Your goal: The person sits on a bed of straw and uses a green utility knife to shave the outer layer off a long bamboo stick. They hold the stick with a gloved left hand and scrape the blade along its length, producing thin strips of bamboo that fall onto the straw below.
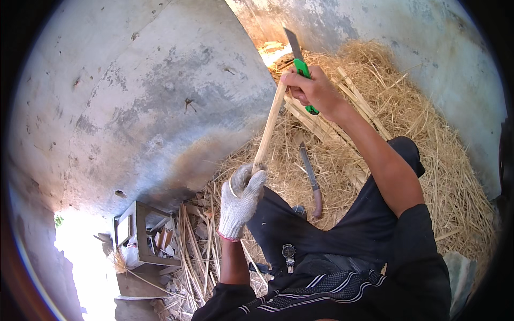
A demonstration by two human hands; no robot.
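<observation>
My left hand [241, 197] wears a white knit glove and grips the lower end of a pale bamboo strip [269, 124] that rises up and to the right. My bare right hand [313, 91] is closed on a green-handled utility knife [299, 60]. Its blade points up and away, and the hand meets the strip's upper end. Both hands are held above my lap, over dark trousers.
A curved concrete wall [139, 96] fills the left. Straw [428, 139] covers the ground, with cut bamboo strips [321, 123] lying on it. A long blade with a wooden handle [311, 179] lies on the straw. A wristwatch [288, 252] rests on my lap. A concrete block [143, 235] stands lower left.
</observation>
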